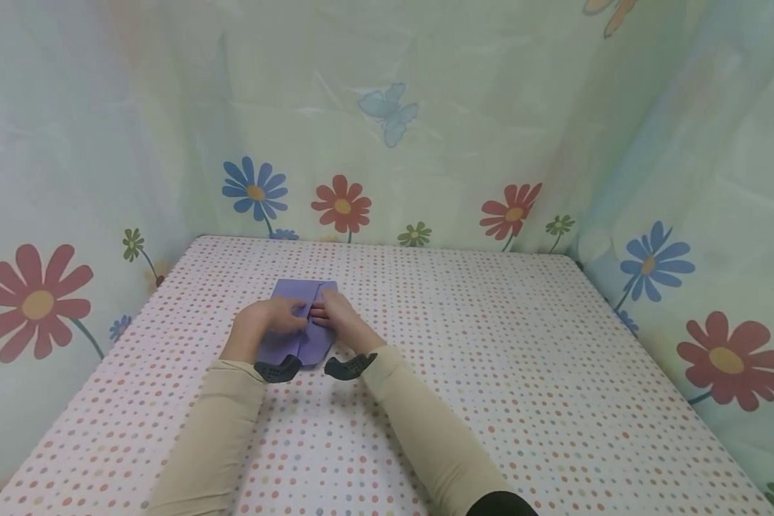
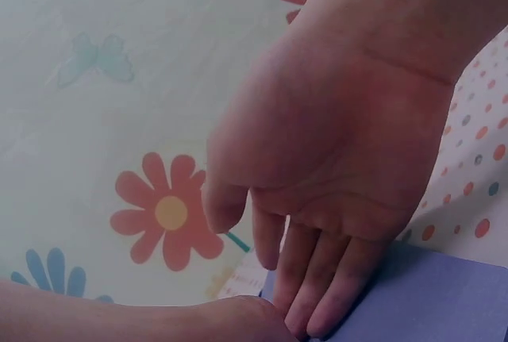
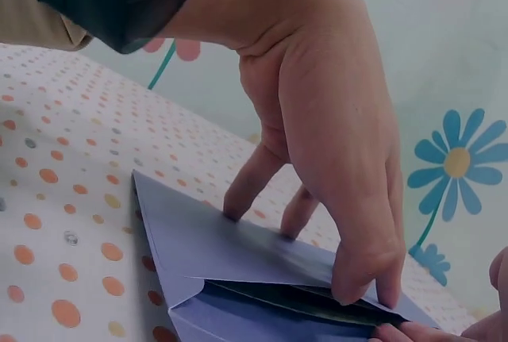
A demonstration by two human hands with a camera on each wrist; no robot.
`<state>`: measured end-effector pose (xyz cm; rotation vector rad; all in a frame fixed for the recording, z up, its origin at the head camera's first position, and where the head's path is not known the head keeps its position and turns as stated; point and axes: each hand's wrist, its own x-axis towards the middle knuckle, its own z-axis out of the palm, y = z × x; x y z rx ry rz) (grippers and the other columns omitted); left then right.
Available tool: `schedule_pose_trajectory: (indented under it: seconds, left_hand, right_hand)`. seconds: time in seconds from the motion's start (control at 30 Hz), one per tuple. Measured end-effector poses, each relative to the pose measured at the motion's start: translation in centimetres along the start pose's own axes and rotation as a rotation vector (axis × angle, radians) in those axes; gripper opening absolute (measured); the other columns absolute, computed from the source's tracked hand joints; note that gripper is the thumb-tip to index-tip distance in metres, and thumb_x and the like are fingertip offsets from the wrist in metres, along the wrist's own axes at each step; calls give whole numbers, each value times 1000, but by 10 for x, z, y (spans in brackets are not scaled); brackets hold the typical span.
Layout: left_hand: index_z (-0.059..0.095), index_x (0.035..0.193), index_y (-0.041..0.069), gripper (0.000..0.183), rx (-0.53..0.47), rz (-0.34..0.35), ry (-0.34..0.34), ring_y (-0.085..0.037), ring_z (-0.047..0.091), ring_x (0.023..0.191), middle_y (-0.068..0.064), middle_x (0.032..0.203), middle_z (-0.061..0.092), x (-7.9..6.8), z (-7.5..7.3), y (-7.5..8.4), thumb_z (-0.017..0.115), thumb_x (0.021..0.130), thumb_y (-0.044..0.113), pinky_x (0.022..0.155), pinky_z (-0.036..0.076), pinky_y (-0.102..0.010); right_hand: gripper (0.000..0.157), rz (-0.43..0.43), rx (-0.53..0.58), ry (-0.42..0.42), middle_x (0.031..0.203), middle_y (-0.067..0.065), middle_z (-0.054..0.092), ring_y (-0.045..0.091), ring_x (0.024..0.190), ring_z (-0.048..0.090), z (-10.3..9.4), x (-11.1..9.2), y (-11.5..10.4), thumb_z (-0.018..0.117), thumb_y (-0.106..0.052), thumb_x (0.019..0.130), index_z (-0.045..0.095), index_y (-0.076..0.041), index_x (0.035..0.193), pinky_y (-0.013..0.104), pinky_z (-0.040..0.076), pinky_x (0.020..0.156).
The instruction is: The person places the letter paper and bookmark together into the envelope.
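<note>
A purple envelope (image 1: 295,288) lies on the left part of the table, its long slit running between the hands. In the right wrist view that slit gapes, and a dark greenish strip (image 3: 294,302) shows inside. My left hand (image 1: 272,315) pinches the slit's edge between thumb and index finger, while its other fingertips rest on the paper. From the right, my right hand (image 1: 338,317) reaches down to the slit. Its fingers (image 2: 317,286) are straight in the left wrist view, their tips right at the paper beside the left hand (image 2: 214,318).
A white tablecloth (image 1: 490,358) with coloured dots covers the table. Curtains (image 1: 464,107) printed with flowers and butterflies hang behind it and along both sides. Dark straps (image 1: 351,367) sit at both wrists, over beige sleeves.
</note>
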<state>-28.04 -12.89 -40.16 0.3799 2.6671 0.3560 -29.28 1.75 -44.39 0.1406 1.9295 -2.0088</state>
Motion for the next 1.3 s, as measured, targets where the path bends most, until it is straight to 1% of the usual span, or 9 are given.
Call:
schedule_pose_trajectory:
  seconds: [0.17,0.33,0.57,0.63,0.77,0.83,0.97,1.13,1.3]
  left_hand:
    - [34,147,5,63,10,17,-5,-43,30,139,-26,149,34,2,0,-1,46,93,36,112,28,-55]
    - [33,147,6,65,12,-3,-10,-44,28,139,-26,150,32,3,-5,-6,45,94,41,112,27,-56]
    - [33,147,5,66,-3,-19,-7,-45,28,139,-26,150,31,2,-3,-12,47,91,37,113,26,-56]
    - [32,147,5,66,4,-11,-9,-44,27,140,-26,150,31,2,-3,-13,46,92,38,114,24,-56]
    - [32,148,6,65,20,-4,-4,-44,26,140,-27,150,31,4,-3,-12,44,94,42,114,23,-57]
    - [33,147,6,65,33,-3,3,-45,26,140,-28,149,31,3,-3,-11,44,94,41,113,24,-58]
    - [34,148,9,65,27,-10,2,-45,27,140,-28,149,32,4,-1,-8,46,91,38,112,27,-58]
    - [34,148,11,65,3,-28,3,-43,32,138,-26,149,34,4,0,-4,46,90,38,111,30,-56]
    - [34,147,9,64,11,-15,8,-42,33,138,-26,148,36,5,0,-2,46,91,37,111,31,-55]
  right_hand:
    - [53,66,108,-85,135,28,51,35,124,53,-6,-12,4,27,-28,104,26,6,146,39,46,103]
    - [57,128,242,-171,137,35,44,42,128,47,3,-26,6,27,-30,104,12,0,150,42,43,105]
    - [64,149,299,-220,142,39,32,47,132,38,12,-27,12,25,-37,104,8,4,150,47,39,108]
    - [64,159,313,-196,143,39,31,46,133,38,12,-24,11,24,-37,104,9,6,149,47,39,109]
    - [64,139,339,-97,140,37,38,43,130,44,8,-12,3,24,-37,104,13,7,148,43,42,107]
    - [63,122,354,-42,139,36,41,41,129,47,7,-5,-2,25,-36,103,15,8,148,41,43,106]
    - [63,122,358,14,141,33,40,39,131,45,5,6,-7,25,-38,103,16,5,149,41,42,107]
    - [65,130,360,10,146,32,35,40,135,39,5,14,-7,25,-41,102,16,3,149,43,39,109]
    - [65,120,379,-24,148,31,32,39,137,37,3,13,-1,24,-41,103,13,2,150,43,37,110]
